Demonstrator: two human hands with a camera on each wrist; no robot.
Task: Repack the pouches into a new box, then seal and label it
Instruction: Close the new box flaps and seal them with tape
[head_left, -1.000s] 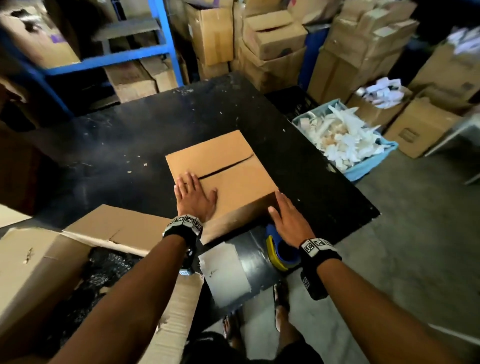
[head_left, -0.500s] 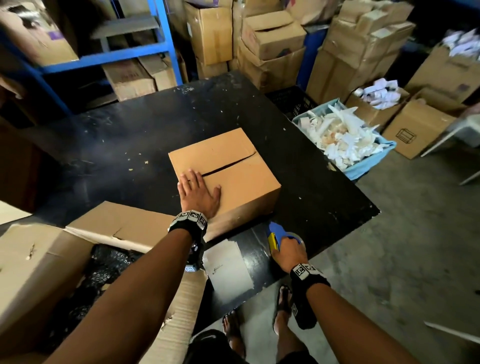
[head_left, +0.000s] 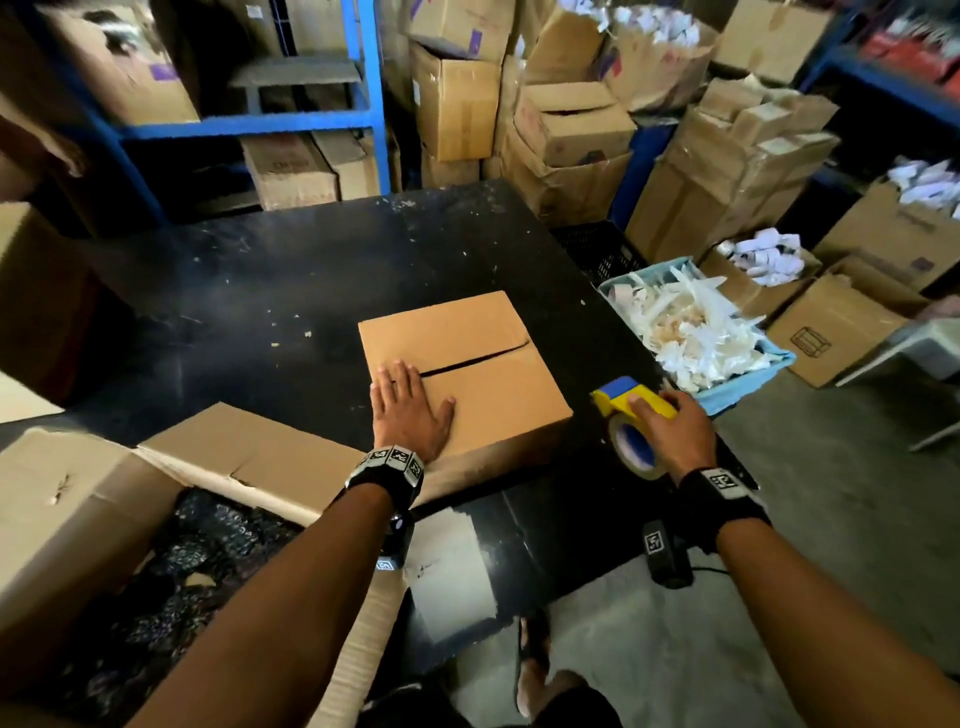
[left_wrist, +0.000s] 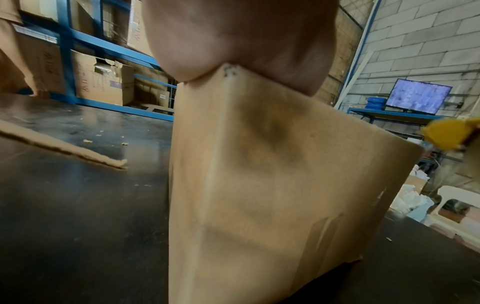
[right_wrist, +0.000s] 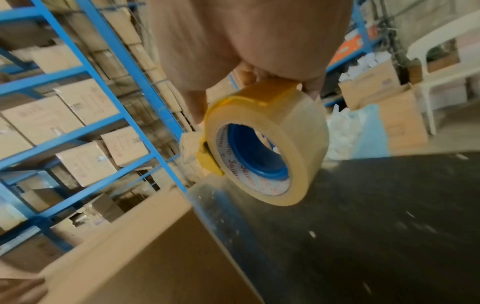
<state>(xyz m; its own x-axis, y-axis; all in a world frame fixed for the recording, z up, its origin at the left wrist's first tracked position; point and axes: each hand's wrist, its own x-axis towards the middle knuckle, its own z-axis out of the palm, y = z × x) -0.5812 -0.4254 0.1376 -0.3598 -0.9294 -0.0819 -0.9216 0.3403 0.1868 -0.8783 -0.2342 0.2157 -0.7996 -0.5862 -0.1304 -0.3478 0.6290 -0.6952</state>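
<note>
A closed brown cardboard box (head_left: 488, 364) sits on the black table (head_left: 291, 291), its two top flaps meeting along a dark seam. My left hand (head_left: 410, 410) lies flat with straight fingers on the box's near left corner (left_wrist: 259, 185). My right hand (head_left: 670, 431) grips a yellow and blue tape dispenser (head_left: 631, 415) with a roll of clear tape (right_wrist: 267, 148), held in the air just right of the box. No pouches are in view.
A large open carton (head_left: 156, 499) with dark bubble wrap inside stands at the near left. A blue crate of white scraps (head_left: 696, 332) sits beside the table's right edge. Stacked cartons (head_left: 566, 135) and blue shelving (head_left: 249, 119) stand behind. A white sheet (head_left: 447, 571) lies near me.
My right hand left the box's near side, took hold of the tape dispenser at the table's near edge and lifted it up to the right. The left hand stayed on the box.
</note>
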